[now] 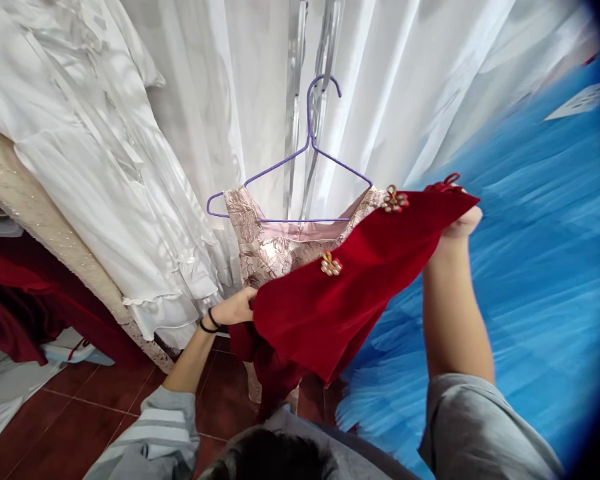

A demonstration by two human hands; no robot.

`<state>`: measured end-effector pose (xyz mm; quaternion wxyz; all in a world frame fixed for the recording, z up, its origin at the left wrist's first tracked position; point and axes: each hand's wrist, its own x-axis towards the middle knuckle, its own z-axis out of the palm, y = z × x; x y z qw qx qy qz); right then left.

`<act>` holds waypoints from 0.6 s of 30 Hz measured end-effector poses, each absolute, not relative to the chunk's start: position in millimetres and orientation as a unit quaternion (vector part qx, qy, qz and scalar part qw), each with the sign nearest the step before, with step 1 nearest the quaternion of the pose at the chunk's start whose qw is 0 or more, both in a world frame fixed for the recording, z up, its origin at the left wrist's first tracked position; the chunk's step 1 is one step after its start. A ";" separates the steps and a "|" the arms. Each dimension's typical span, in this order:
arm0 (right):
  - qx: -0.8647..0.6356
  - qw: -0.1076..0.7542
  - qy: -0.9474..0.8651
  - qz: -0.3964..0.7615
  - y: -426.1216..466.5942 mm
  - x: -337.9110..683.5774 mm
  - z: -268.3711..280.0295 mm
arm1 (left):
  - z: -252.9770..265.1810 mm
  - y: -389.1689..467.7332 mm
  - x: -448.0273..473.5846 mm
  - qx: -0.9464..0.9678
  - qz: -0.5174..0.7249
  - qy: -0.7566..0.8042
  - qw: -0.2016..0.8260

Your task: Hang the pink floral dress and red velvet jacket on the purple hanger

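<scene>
A dark red velvet garment [325, 313] with gold and pearl flower-shaped fasteners [331, 264] is stretched between my two hands. My left hand [236, 307], wearing black bands at the wrist, is closed on its lower left edge. Higher up on the right, my right hand [464, 221] grips the other end near a red cord loop; the cloth partly hides its fingers. Behind the velvet hangs a pink embroidered dress [243, 223] on a purple hanger [280, 162]. The red cloth covers much of that dress.
White dresses [105, 147] hang at the left, beside a beige sparkly garment [65, 220] and dark red clothes [40, 293]. Blue tulle [530, 267] fills the right side. A white curtain [380, 67] hangs behind. Reddish tiles [80, 427] cover the floor.
</scene>
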<state>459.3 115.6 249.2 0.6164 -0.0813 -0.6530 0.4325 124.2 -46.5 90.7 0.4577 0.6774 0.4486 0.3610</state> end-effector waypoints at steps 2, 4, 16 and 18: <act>-0.141 0.537 -0.707 0.439 117.8 478.9 243.1 | 112.7 -54.0 106.2 0.707 0.323 0.480 0.407; -0.206 0.435 -0.758 0.440 120.8 493.9 236.6 | 132.2 -62.4 96.9 0.672 0.391 0.531 0.337; -0.020 0.206 -0.925 0.320 52.0 344.7 170.4 | 191.1 -73.2 140.5 0.416 0.656 0.404 0.484; 0.019 0.211 -0.916 0.341 33.9 305.4 161.0 | 196.3 -78.5 139.7 0.429 0.650 0.410 0.475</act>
